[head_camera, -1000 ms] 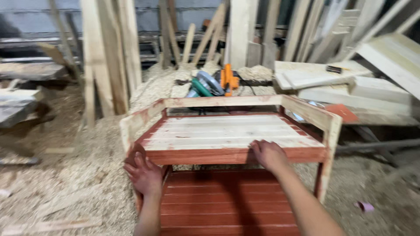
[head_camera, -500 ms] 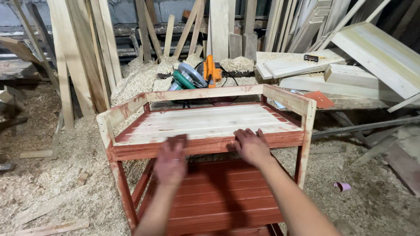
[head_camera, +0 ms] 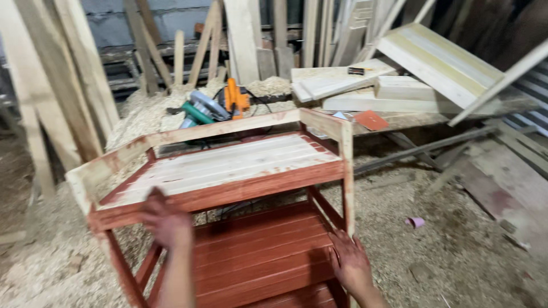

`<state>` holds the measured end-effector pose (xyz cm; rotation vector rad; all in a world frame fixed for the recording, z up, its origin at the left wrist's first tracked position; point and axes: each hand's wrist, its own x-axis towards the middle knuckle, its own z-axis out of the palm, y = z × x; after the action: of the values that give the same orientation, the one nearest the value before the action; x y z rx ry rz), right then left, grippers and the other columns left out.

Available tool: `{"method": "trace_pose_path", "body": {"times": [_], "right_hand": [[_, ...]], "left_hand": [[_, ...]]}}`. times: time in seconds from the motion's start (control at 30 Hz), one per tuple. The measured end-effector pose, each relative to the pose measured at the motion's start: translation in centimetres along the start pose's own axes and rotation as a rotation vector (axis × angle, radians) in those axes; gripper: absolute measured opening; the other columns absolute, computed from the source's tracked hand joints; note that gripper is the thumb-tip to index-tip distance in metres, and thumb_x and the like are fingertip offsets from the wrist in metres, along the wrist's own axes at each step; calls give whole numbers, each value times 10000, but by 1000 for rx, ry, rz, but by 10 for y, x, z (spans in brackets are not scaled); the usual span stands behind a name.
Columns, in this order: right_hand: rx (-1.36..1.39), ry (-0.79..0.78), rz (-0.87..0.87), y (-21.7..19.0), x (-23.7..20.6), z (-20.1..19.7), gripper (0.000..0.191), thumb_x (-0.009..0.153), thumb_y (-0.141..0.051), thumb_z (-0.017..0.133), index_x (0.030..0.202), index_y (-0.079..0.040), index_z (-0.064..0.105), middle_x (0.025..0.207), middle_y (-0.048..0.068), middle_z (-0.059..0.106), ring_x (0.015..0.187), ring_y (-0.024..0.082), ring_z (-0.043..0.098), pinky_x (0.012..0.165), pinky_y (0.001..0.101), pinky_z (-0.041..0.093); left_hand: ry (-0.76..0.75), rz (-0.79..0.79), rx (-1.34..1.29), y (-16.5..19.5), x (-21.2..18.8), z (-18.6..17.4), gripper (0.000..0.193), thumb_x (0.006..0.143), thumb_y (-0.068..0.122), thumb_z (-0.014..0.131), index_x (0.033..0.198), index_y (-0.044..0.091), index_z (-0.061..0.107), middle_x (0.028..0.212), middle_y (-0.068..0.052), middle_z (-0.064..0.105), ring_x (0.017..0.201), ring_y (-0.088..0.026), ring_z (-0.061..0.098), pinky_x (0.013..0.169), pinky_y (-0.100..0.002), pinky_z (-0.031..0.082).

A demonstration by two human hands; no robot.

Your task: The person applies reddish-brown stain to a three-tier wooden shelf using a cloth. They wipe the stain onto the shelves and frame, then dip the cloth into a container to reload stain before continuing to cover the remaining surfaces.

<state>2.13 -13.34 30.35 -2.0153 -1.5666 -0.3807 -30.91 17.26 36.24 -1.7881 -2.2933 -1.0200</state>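
A wooden two-tier rack point(head_camera: 228, 165) stands on the sawdust floor, its frame and lower shelf point(head_camera: 257, 251) painted red-brown, its top slats pale and bare. My left hand point(head_camera: 165, 219) rests against the red front rail of the top tier, fingers curled on it. My right hand point(head_camera: 349, 263) sits lower, spread against the front right leg and the edge of the lower shelf. Both hands look stained with the same red-brown colour.
Behind the rack, green and orange power tools point(head_camera: 214, 105) lie on a heap of sawdust. Planks lean along the back wall point(head_camera: 57, 85). A bench with stacked boards point(head_camera: 399, 91) stands at the right. A small pink cup point(head_camera: 415, 222) lies on the floor.
The view has shifted, so the rack now sits left and skewed. My right hand has dropped from the top front rail to the right leg by the lower shelf. My left hand stays on the rail.
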Motion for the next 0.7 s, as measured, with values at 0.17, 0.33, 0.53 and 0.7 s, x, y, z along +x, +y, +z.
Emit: {"method": "trace_pose_path", "body": {"times": [0.17, 0.33, 0.53, 0.7], "right_hand": [[28, 30, 70, 16, -18, 2, 375, 923, -229, 628, 1266, -80, 657, 1325, 151, 659, 1265, 307, 598, 1105, 482, 391], [97, 49, 171, 22, -17, -12, 332, 921, -214, 623, 1227, -98, 683, 1312, 123, 680, 1224, 303, 624, 1080, 462, 427], [102, 93, 239, 44, -45, -36, 290, 920, -207, 626, 1165, -86, 723, 1311, 118, 694, 1202, 303, 644, 1036, 462, 455], [125, 88, 319, 67, -81, -51, 277, 945, -189, 606, 1162, -68, 730, 1227, 144, 726, 1139, 342, 681, 989, 432, 526]], "left_hand": [[-245, 83, -192, 118, -102, 30, 852, 1001, 522, 459, 1583, 30, 77, 1546, -386, 132, 1323, -615, 333, 916, -626, 497], [-216, 293, -122, 211, -164, 42, 627, 1013, 444, 509, 1546, 184, 305, 1472, -372, 294, 1228, -574, 468, 916, -599, 539], [-415, 424, -297, 292, -221, 35, 593, 984, 261, 513, 1559, 191, 389, 1448, -327, 384, 1241, -555, 464, 913, -610, 526], [-406, 738, -521, 324, -232, 27, 551, 972, 301, 614, 1459, 119, 433, 1433, -276, 432, 1255, -484, 465, 1002, -584, 448]]}}
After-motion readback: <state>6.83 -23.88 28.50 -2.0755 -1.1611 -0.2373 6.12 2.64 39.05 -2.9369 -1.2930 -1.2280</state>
